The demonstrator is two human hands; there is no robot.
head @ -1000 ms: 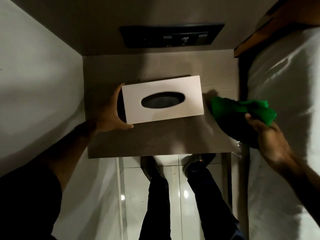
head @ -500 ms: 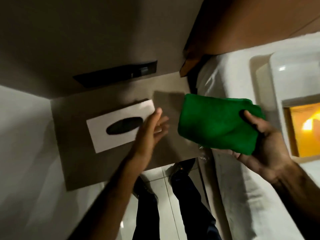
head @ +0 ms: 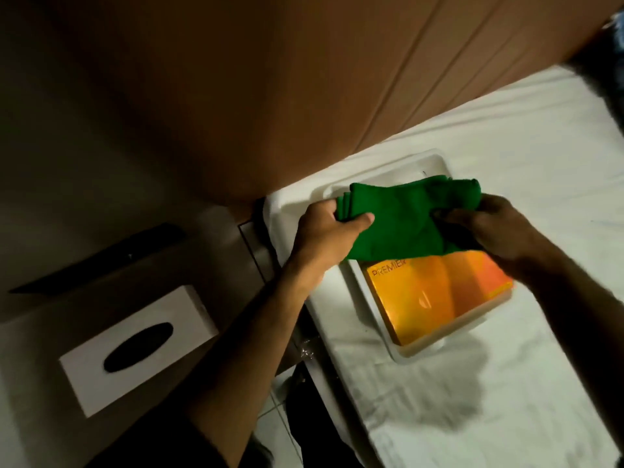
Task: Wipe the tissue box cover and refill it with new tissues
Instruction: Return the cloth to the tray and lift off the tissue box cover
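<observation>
Both hands, left (head: 326,231) and right (head: 503,231), clutch the cloth (head: 401,219) above the tissue pack (head: 435,295) in its tray (head: 418,358), while the cover (head: 135,346) sits apart on the nightstand (head: 40,427), so a loose fold could slip.

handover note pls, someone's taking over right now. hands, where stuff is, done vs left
Left hand and right hand: both grip the green cloth, held over the white tray on the bed.
Tissue box cover: on the side table, untouched, slot up.
Orange tissue pack: in the tray, looks unopened.
Done: wiping unclear.
Left: refill the cover.
</observation>
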